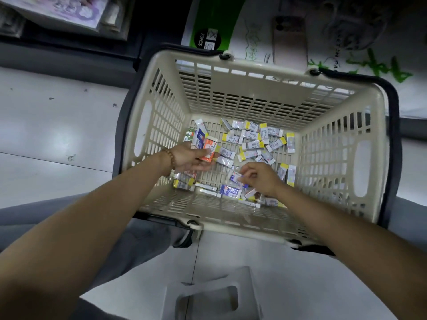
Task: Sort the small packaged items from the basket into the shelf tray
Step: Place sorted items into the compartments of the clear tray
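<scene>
One basket (254, 90) on pale tiled floor (57, 135), left hand (187, 158) gripping orange packet (209, 149), right hand (264, 179) pinching blue packet (235, 177)

Surroundings noted: floor, shelf foot, stationery packs, phone, stool

Pale tiled floor (57, 135), glossy, a few dark specks, one grout line running across it; dark shelf base (69, 51) along the far edge of the tiles, with a purple-printed item (76, 10) above it, too blurred to identify; green-and-white pack (215, 19) lying flat further right, round black label (205, 40) reading 20PCS; just beside it a white pad cover (374, 72) with green brush-style lettering, only partly legible; a pinkish phone (290, 40) lying back-up on that cover, dimly lit; white plastic stool (215, 294) on the near floor, rectangular slot in its top
</scene>
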### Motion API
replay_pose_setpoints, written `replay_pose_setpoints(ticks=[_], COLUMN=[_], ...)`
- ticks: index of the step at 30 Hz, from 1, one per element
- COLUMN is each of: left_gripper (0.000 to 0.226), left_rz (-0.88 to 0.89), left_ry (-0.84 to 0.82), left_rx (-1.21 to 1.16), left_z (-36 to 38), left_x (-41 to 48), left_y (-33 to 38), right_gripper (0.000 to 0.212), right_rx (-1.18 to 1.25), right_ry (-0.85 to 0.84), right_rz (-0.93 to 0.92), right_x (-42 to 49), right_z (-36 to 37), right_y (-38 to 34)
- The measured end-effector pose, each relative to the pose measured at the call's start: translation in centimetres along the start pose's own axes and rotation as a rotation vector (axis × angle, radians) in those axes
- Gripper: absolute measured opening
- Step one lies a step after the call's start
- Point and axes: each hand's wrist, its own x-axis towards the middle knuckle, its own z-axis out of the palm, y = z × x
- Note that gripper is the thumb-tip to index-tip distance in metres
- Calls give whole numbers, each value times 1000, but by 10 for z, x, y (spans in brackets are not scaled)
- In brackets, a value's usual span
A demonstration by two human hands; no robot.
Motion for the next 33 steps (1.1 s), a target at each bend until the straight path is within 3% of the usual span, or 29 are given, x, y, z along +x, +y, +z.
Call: replay_pose_setpoints(ticks=[4,7,9,12,13,16,17,22,25,29,31,33], left_gripper=[79,78,65,30,34,85,92,82,92,104,96,88], left_rz=[44,54,48,71,80,105,104,59,22,9,6,4], left_ry=[-37,-38,-70,-189,-183,-96,-80,-5,-3,-6,15,7], left_rx=[-9,-106,-197,-132,-96,-46,-49,-50,-24,71,126,145], left_z=[5,7,11,21,24,30,31,24,16,7,4,3], left_x=[-16,-19,-22,-25,-26,-22,-21,-8,-5,0,2,4], left_y=[-1,-4,0,6,8,7,5,-2,-3,-2,-2,-2], right_gripper=[29,17,14,20,21,22,22,24,30,48,50,35], right_rx=[328,708,836,682,624,563,541,360,-137,-521,-597,-521], right_ry=[135,137,87,39,39,44,31,14,-3,-93,-88,-41], right_rz=[81,-7,-76,-132,-143,-152,-151,-24,169,270,272,271], right_x=[-4,-8,-10,-12,-13,-14,-15,-15,-12,-10,-7,-4], right_z=[-26,-38,-37,-25,-21,-17,-19,-38,-40,-22,-18,-18], right_y=[-27,-63,-81,-94,-94,-89,-86,-45,-4,17,16,16])
